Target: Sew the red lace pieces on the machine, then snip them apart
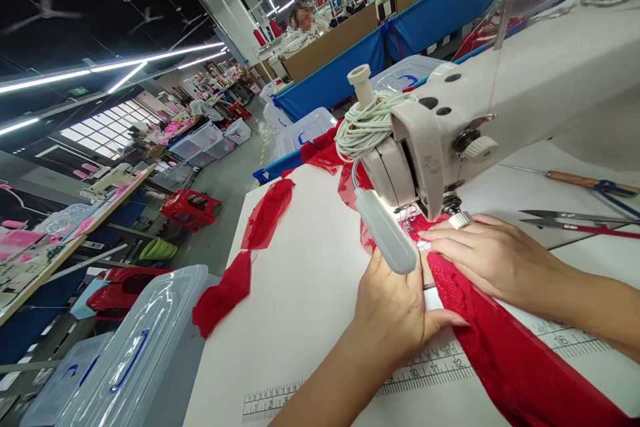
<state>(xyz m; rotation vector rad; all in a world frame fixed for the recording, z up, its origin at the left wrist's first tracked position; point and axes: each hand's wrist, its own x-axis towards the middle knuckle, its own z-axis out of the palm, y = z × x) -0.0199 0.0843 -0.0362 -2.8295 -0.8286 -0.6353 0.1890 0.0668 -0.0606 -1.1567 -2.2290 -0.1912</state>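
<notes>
A white sewing machine (480,100) stands over the work, its needle area lit above a strip of red lace fabric (480,320). My left hand (390,300) lies flat left of the needle; its thumb reaches out onto the lace edge, and its fingertips are partly hidden behind the grey lever (387,233). To the right of the needle, my right hand (495,257) rests on the fabric with fingers stretched towards the presser foot (410,223). The strip runs between my hands towards the lower right corner.
Red fabric pieces (225,293) trail along the white table's (280,327) left edge. Thread snips (580,221) and a wooden-handled awl (590,180) lie at right. Lidded plastic boxes (145,333) stand left of the table. Beyond are red stools (190,210) and other workstations.
</notes>
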